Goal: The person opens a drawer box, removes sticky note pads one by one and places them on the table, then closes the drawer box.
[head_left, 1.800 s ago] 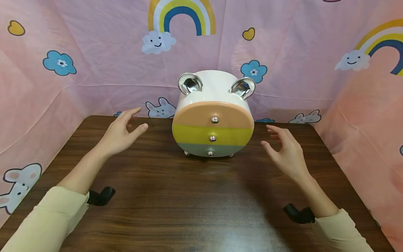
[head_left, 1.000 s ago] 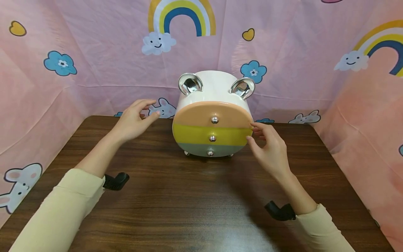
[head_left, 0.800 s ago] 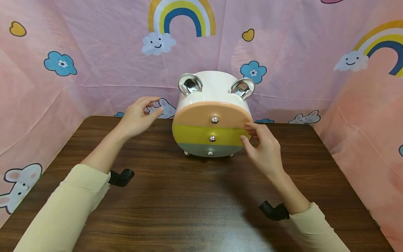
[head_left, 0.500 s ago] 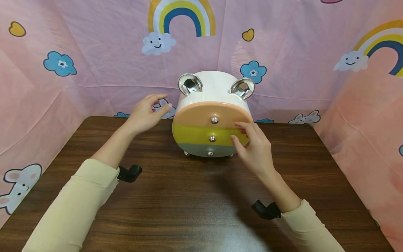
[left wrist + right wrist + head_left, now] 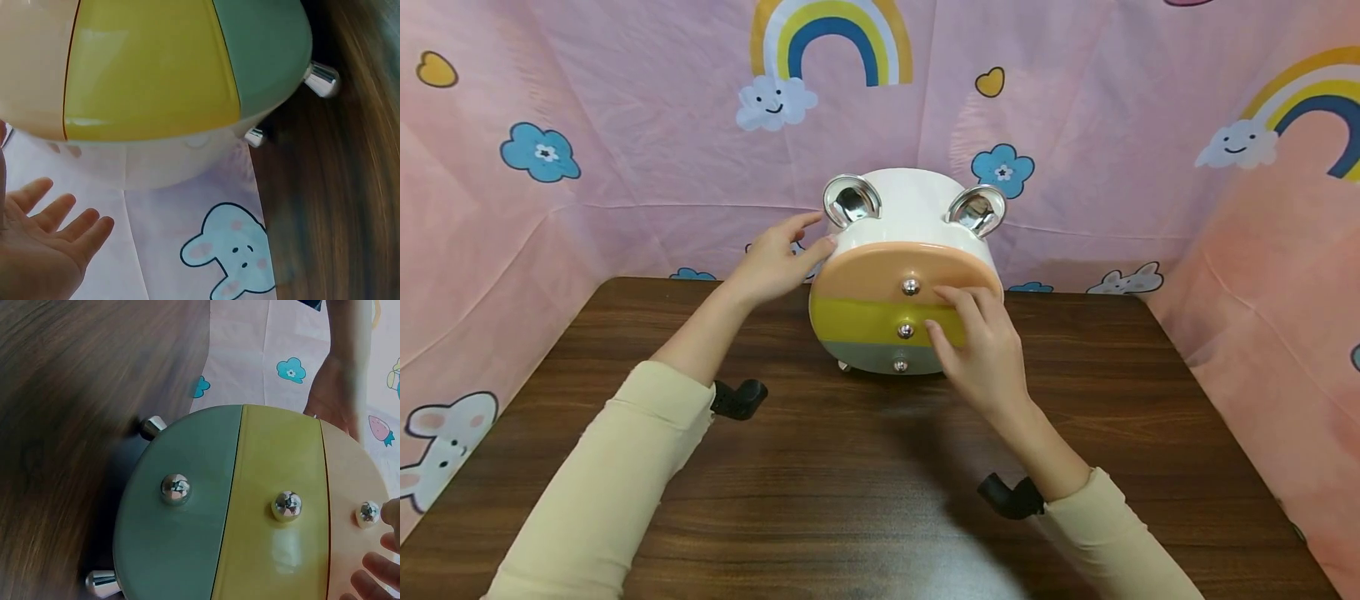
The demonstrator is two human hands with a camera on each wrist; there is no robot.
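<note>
A small drawer cabinet (image 5: 917, 204) with a white body and two silver ears stands at the back of the table. Its rounded front has an orange top drawer (image 5: 857, 275), a yellow middle drawer (image 5: 853, 321) and a green bottom drawer (image 5: 865, 357), all closed, each with a round silver knob. My left hand (image 5: 775, 260) is at the cabinet's upper left side, thumb and fingers spread, just below the left ear (image 5: 852, 202). In front of the drawers' right half is my right hand (image 5: 985, 346), fingers loosely bent, fingertips just right of the top knob (image 5: 911, 287) and holding nothing.
The cabinet stands on short silver feet (image 5: 103, 584) on a dark wooden table (image 5: 820, 483). Behind and on both sides hangs a pink printed cloth (image 5: 647, 125). A black wrist mount (image 5: 741, 399) sticks out from the left sleeve, and another mount (image 5: 1011, 497) from the right.
Both hands have moved inward: the left to the right, up to the cabinet's upper left side, the right to the left, in front of the drawers near the knobs. The cabinet has not moved.
</note>
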